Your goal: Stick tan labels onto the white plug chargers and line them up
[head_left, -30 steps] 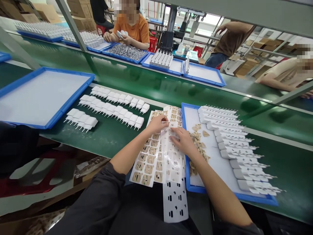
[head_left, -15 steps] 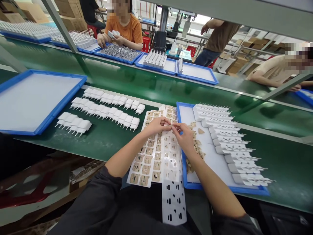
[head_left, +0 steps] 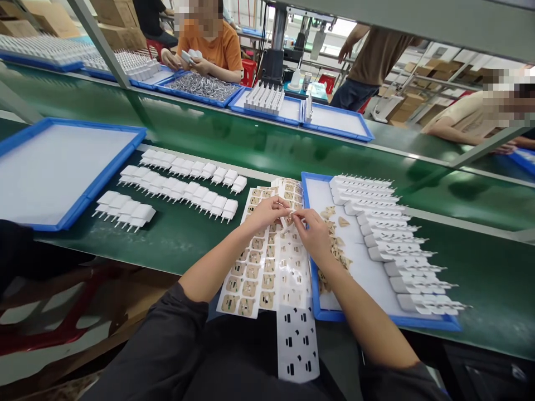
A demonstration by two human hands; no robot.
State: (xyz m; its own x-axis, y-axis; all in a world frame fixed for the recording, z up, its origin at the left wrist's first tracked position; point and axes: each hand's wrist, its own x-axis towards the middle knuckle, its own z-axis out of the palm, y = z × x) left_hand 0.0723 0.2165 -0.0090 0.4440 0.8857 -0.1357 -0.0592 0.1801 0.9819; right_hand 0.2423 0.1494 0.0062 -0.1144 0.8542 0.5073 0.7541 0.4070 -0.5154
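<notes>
My left hand (head_left: 267, 210) and my right hand (head_left: 312, 233) meet above white backing sheets of tan stickers (head_left: 256, 267); their fingertips pinch one small sticker (head_left: 287, 219) between them. Just right of my right hand stands a blue tray (head_left: 324, 317) holding rows of white plug parts (head_left: 388, 239) with metal pins and a pile of loose tan sticker pieces (head_left: 334, 245). An emptied backing strip (head_left: 297, 345) hangs over the table's front edge.
Rows of white plugs (head_left: 184, 186) lie on the green belt to the left, beside an empty blue tray (head_left: 104, 172). Across the belt, other people sit or stand at blue trays of parts (head_left: 267, 103). A metal frame post (head_left: 100, 42) crosses the upper left.
My right hand lifted off the sticker sheet and came up to my left hand; both now pinch a small sticker together above the sheets.
</notes>
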